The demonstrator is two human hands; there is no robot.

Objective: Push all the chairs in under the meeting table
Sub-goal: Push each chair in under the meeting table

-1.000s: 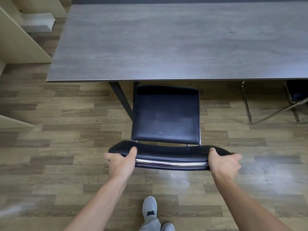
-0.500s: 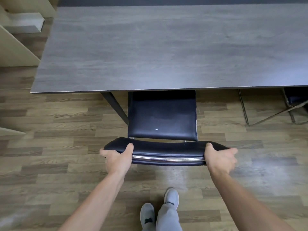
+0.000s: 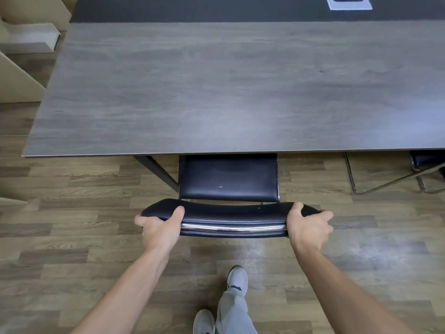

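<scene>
Chair: black padded chair with chrome frame (image 3: pixel 227 179), front of seat hidden beneath the desk edge, backrest toward the person
Desk: grey wood-grain rectangular desk (image 3: pixel 240 88), dark leg beside the seat's left
Left hand (image 3: pixel 160 229): grips the backrest's left end, thumb on top
Right hand (image 3: pixel 309 227): holds the backrest's right end, thumb on top, fingers loosely spread over the corner
Second chair: chrome-legged black chair (image 3: pixel 426 172), at far right, partly under the desk
Floor: brown wood-plank floor (image 3: pixel 72 225), grey-white shoes on it
</scene>
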